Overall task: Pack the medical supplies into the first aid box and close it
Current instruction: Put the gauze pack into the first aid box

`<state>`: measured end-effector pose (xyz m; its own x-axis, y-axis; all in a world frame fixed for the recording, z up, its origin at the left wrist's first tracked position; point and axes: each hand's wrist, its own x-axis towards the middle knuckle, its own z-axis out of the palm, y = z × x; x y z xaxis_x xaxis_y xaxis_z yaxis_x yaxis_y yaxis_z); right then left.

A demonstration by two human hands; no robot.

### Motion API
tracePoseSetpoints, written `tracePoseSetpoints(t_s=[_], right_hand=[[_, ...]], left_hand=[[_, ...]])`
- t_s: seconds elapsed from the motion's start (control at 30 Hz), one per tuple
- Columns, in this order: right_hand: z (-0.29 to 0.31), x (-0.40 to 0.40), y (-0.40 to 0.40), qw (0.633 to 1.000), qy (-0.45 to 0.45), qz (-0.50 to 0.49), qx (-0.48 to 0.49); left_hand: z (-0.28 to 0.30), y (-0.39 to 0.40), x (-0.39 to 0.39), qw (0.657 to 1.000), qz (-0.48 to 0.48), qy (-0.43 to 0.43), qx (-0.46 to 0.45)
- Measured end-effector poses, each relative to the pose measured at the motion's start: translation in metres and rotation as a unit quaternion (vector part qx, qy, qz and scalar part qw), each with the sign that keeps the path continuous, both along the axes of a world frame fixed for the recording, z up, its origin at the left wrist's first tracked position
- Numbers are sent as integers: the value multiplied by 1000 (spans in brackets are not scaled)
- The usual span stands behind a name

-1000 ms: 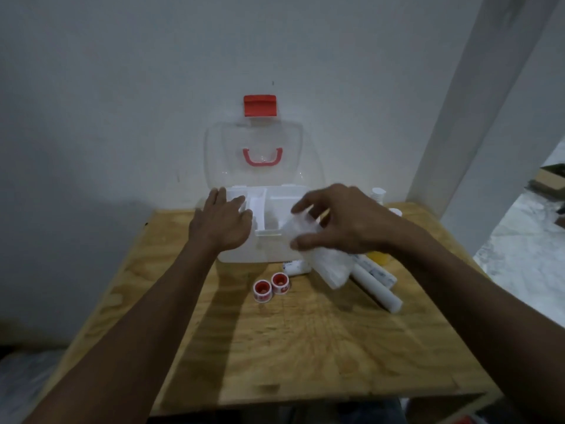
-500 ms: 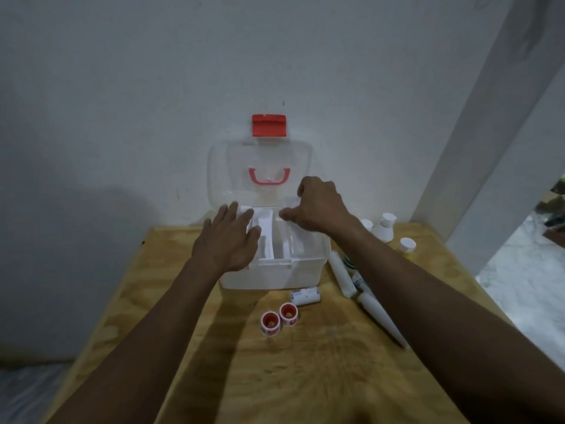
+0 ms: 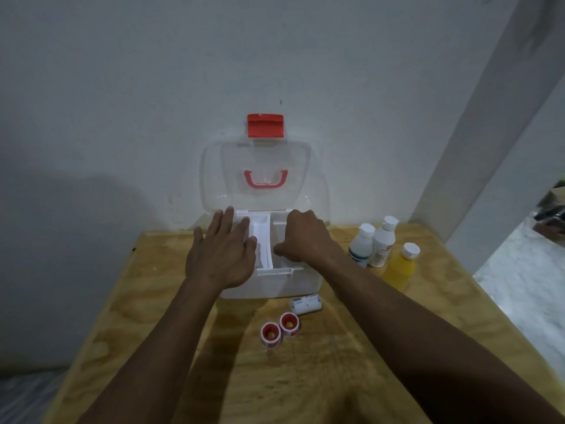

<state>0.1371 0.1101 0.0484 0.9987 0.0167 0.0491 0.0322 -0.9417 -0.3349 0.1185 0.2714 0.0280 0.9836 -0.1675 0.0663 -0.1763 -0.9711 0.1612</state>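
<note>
Now left hand [image 3: 221,255] flat, fingers spread on open first aid box [image 3: 275,286], right hand [image 3: 302,237] fisted inside it

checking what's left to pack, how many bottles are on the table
3, all right of the first aid box: two white bottles side by side, and a yellow bottle in front of them. The right forearm may hide more.

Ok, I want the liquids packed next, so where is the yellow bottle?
In the head view the yellow bottle stands on the table's right side, right of the first aid box, just in front of two white bottles.
</note>
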Motion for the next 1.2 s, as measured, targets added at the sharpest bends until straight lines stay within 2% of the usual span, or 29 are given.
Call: tracePoseSetpoints(t_s=[0.37,0.57,0.73,0.9,1.2], right_hand=[[-9,7,1,997,72,-7,16],[1,9,-2,986,113,-42,115],[14,-2,-5,967,142,-29,209],[12,-1,-2,927,181,-73,322],[9,5,5,897,226,-77,372]], left_hand=[[0,0,1,1000,3,2,9],[0,0,1,1000,1,1,4],[1,-1,0,1000,4,3,3],[2,-1,1,1000,5,6,6],[2,-1,1,1000,6,6,12]])
